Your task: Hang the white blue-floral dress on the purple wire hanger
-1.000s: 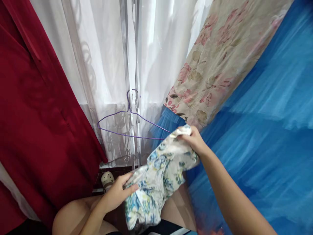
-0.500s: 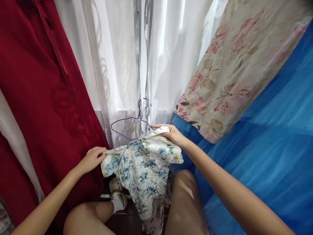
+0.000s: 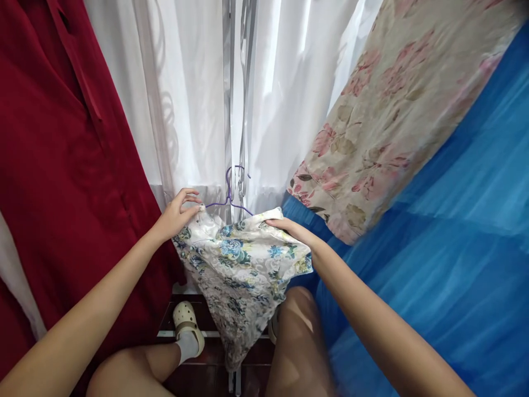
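Note:
A white garment with blue and yellow flowers [image 3: 243, 264], short-sleeved in shape, hangs spread between my two hands. My left hand [image 3: 178, 214] pinches its left shoulder between thumb and fingers, the other fingers lifted. At the right shoulder, my right hand [image 3: 291, 229] grips the cloth, its fingers partly hidden behind and under the fabric. A thin purple hanger [image 3: 228, 199] stands at the neckline, its hook upward; the lower part of the hanger is covered by the garment. The hook is close to a metal stand, and I cannot tell whether it hangs there.
A dark red cloth [image 3: 95, 182] hangs on the left, white curtains [image 3: 285, 99] behind. On the right hang a beige floral cloth [image 3: 363, 143] and blue fabric [image 3: 446, 264]. A metal pole [image 3: 233, 110] rises in the middle. Below are my bent legs and a clog [image 3: 184, 317].
My left hand has moved up and inward with the left shoulder, which now covers the hanger's left arm. My right hand keeps its hold on the right shoulder.

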Available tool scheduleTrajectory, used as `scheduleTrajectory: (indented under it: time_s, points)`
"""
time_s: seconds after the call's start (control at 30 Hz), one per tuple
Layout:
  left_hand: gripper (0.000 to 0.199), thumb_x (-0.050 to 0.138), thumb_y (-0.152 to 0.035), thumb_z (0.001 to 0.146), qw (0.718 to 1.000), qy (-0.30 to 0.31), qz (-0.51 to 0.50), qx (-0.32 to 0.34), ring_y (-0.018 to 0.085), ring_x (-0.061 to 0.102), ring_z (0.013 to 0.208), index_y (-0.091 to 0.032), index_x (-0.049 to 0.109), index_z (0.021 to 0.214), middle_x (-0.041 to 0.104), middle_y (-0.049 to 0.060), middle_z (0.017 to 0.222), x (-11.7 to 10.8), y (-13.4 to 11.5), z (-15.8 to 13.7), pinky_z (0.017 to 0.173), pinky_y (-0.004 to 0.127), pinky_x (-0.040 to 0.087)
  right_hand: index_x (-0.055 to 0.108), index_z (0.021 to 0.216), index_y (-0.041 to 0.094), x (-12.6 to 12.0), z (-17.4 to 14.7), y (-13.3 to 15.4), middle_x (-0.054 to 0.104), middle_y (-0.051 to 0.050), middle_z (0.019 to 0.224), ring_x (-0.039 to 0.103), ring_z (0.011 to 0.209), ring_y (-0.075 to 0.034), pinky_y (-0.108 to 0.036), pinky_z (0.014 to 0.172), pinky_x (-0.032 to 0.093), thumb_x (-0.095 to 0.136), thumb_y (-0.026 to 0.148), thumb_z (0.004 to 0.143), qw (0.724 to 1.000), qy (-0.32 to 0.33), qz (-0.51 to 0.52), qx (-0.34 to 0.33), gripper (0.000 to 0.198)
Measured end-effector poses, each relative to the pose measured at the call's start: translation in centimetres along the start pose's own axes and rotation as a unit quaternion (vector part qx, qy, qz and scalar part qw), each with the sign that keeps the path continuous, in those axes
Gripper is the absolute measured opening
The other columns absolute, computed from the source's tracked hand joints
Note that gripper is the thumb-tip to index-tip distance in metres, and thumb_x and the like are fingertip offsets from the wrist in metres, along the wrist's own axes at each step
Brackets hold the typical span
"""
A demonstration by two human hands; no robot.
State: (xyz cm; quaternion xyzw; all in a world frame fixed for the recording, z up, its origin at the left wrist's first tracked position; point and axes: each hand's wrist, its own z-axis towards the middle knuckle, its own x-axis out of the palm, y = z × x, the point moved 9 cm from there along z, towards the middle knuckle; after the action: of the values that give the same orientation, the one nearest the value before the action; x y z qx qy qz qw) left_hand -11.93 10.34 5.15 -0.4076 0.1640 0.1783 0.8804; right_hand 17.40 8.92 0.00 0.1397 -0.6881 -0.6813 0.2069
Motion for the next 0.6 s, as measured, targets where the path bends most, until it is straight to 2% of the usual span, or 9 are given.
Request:
scheduleTrajectory:
  time_s: [0.03,0.1,0.17,0.23,0.33,0.4,0.5,0.57,0.6]
  points:
    - [0.047,0.06,-0.038,0.085,1.0,-0.02,0.018,-0.002,0.011,0.058,0.064,-0.023,0.046,0.127,0.063,0.007,0.118,-0.2,-0.5,-0.6,0.061,0.023,0.042,0.076,0.098,0.016,-0.4,-0.5,-0.4,0.078,-0.008,0.091,0.072,0.08,-0.023,-0.031,0.075,0.056,0.074,0.032,0.075,1.0,-0.007,0.018,0.0,0.028]
    - [0.043,0.064,-0.042,0.084,0.995,-0.072,0.07,0.003,0.007,0.048,0.053,-0.021,0.053,0.119,0.064,0.005,0.111,-1.2,-1.3,-2.0,0.054,0.021,0.036,0.074,0.103,0.019,-1.2,-2.1,-1.3,0.077,-0.007,0.096,0.072,0.084,-0.024,-0.033,0.077,0.056,0.069,0.04,0.08,0.997,-0.023,0.064,-0.026,0.032]
    - [0.031,0.061,-0.045,0.086,0.99,-0.081,0.116,0.016,0.009,0.048,0.057,-0.018,0.062,0.1,0.065,0.002,0.092,-1.6,-1.9,-3.1,0.057,0.021,0.035,0.072,0.104,0.021,-2.2,-4.1,-2.2,0.075,-0.006,0.097,0.07,0.084,-0.024,-0.032,0.074,0.055,0.063,0.05,0.084,0.993,-0.061,0.077,-0.071,0.037]
    - [0.031,0.057,-0.046,0.089,0.985,-0.057,0.161,0.03,0.012,0.051,0.065,-0.016,0.063,0.083,0.06,0.0,0.076,-1.3,-2.4,-3.8,0.062,0.021,0.036,0.073,0.094,0.02,-3.5,-6.1,-2.6,0.073,-0.004,0.085,0.066,0.071,-0.02,-0.028,0.063,0.05,0.063,0.053,0.085,0.982,-0.136,0.019,-0.132,0.036]
    - [0.032,0.054,-0.046,0.091,0.973,-0.049,0.22,0.043,0.012,0.05,0.066,-0.017,0.063,0.08,0.056,-0.002,0.071,-0.9,-3.5,-3.7,0.063,0.022,0.034,0.072,0.078,0.018,-4.5,-8.4,-0.4,0.066,0.001,0.067,0.055,0.057,-0.014,-0.024,0.052,0.039,0.073,0.046,0.079,0.933,-0.256,-0.089,-0.236,0.028]
    - [0.03,0.054,-0.046,0.091,0.966,-0.07,0.244,0.046,0.012,0.049,0.066,-0.018,0.064,0.085,0.057,-0.002,0.072,-1.2,-4.2,-3.2,0.064,0.022,0.033,0.073,0.077,0.019,-4.3,-8.2,2.0,0.067,0.001,0.067,0.056,0.059,-0.015,-0.025,0.054,0.041,0.076,0.045,0.076,0.92,-0.278,-0.097,-0.257,0.027]
    - [0.037,0.056,-0.049,0.089,0.96,-0.119,0.251,0.029,0.011,0.042,0.061,-0.016,0.057,0.072,0.045,-0.003,0.063,-2.4,-4.3,-2.6,0.057,0.023,0.027,0.076,0.096,0.022,-1.7,-6.2,5.5,0.074,-0.002,0.086,0.066,0.077,-0.02,-0.028,0.068,0.05,0.073,0.047,0.078,0.949,-0.208,-0.065,-0.229,0.031]
    - [0.045,0.057,-0.051,0.087,0.962,-0.153,0.225,0.007,0.01,0.033,0.056,-0.016,0.046,0.06,0.034,-0.004,0.058,-3.2,-3.4,-2.8,0.053,0.024,0.022,0.068,0.122,0.027,2.4,-5.8,6.9,0.072,-0.004,0.113,0.067,0.099,-0.024,-0.034,0.084,0.052,0.058,0.055,0.088,0.969,-0.1,-0.063,-0.218,0.046]
    - [0.049,0.057,-0.053,0.086,0.965,-0.174,0.195,-0.011,0.01,0.03,0.055,-0.017,0.042,0.057,0.03,-0.004,0.057,-3.6,-2.7,-3.2,0.052,0.025,0.021,0.059,0.135,0.029,5.2,-6.1,7.0,0.067,-0.004,0.127,0.065,0.109,-0.024,-0.037,0.091,0.051,0.048,0.06,0.092,0.973,-0.024,-0.073,-0.216,0.054]
